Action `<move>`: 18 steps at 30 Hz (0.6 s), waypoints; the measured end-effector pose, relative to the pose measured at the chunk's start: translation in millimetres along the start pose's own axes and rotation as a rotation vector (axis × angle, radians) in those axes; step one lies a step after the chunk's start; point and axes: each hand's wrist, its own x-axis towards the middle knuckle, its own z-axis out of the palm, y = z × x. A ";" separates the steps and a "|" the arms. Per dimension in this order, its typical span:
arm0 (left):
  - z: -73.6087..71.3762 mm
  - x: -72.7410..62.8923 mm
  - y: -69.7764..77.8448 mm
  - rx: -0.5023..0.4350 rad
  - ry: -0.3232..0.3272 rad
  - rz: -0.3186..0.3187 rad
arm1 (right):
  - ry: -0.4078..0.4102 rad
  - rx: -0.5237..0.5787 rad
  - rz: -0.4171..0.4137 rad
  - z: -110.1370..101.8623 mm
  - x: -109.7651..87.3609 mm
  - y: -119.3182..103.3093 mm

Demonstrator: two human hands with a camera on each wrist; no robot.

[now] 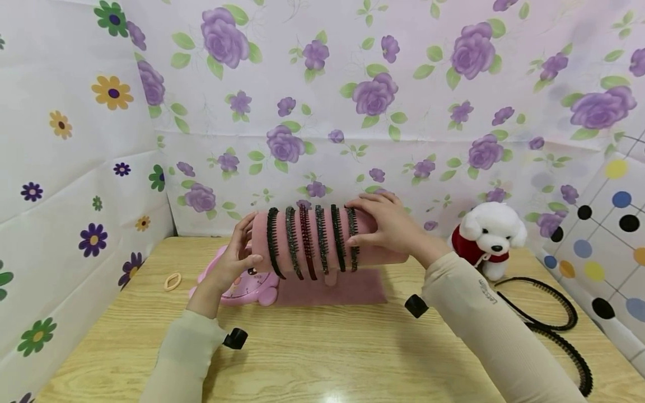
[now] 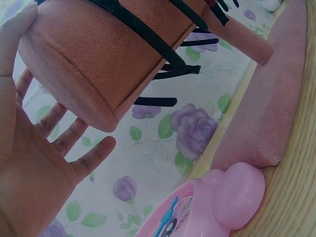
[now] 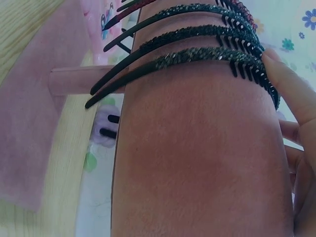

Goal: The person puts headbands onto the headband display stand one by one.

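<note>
A pink plush roll [image 1: 312,235] on a short post and flat base [image 1: 332,288] carries several toothed headbands side by side, mostly black and glittery, with a dark red headband [image 1: 306,240] among them. My left hand [image 1: 237,254] is at the roll's left end, thumb in front; in the left wrist view its fingers [image 2: 94,155] are spread and fairly straight beside that end. At the rightmost glittery headband [image 3: 197,57], my right hand [image 1: 385,224] pinches the band's upper part, with the thumb on its toothed side. Its other fingers are partly hidden behind the roll.
A pink clock [image 1: 252,288] sits behind the left hand, near a small beige hair tie [image 1: 172,281]. To the right are a white plush dog [image 1: 491,235] in red, a thin black headband [image 1: 559,296] and another black headband [image 1: 574,358]. Flowered cloth [image 1: 327,112] backs the wooden table [image 1: 312,352].
</note>
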 end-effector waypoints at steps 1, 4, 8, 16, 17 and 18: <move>0.3 0.4 -0.1 0.002 0.000 -0.002 | 0.002 -0.005 0.000 0.0 -1.0 0.4; 0.7 1.1 -0.2 0.004 0.002 -0.005 | 0.013 -0.012 -0.005 0.3 -3.7 1.2; 0.9 1.3 -0.3 0.006 0.005 -0.005 | 0.038 -0.011 -0.029 1.0 -6.3 1.5; 0.8 1.0 -1.3 0.009 0.014 0.006 | 0.101 0.052 -0.057 -0.8 -15.3 1.6; 0.8 0.7 -1.6 0.008 0.014 0.007 | 0.106 0.060 -0.061 -1.0 -16.6 1.6; 0.6 0.4 -2.0 0.008 0.016 0.008 | 0.111 0.064 -0.066 -1.0 -17.8 1.6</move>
